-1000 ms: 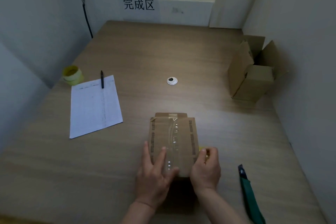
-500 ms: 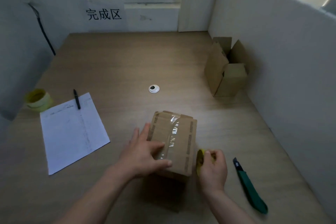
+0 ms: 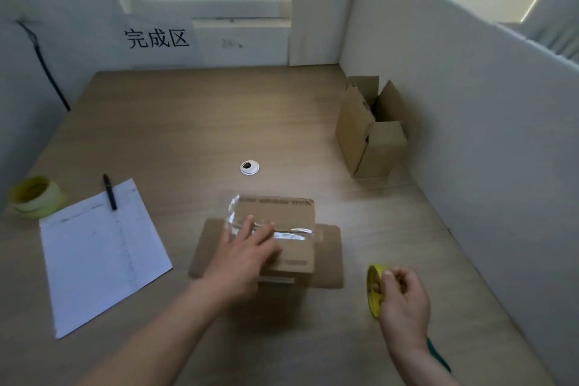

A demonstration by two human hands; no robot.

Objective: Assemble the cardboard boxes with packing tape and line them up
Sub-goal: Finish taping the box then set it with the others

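A small cardboard box (image 3: 291,219) sits in the middle of the wooden table, with clear tape across its top seam and flaps spread flat to its left and right. My left hand (image 3: 247,251) lies flat on its top, fingers spread over the tape. To the right, apart from the box, my right hand (image 3: 404,298) grips a yellow-cored tape roll (image 3: 374,288). A second cardboard box (image 3: 372,131), open with flaps up, stands at the right against the white partition.
A white sheet of paper (image 3: 100,254) with a black pen (image 3: 109,191) lies at the left, beside another yellow tape roll (image 3: 34,196). A green utility knife (image 3: 438,357) shows behind my right wrist. A cable grommet (image 3: 249,167) sits mid-table. White partitions (image 3: 470,122) wall the table.
The box has been turned so its taped seam runs left to right. My right hand has pulled the tape roll away to the right. The head camera has swung right.
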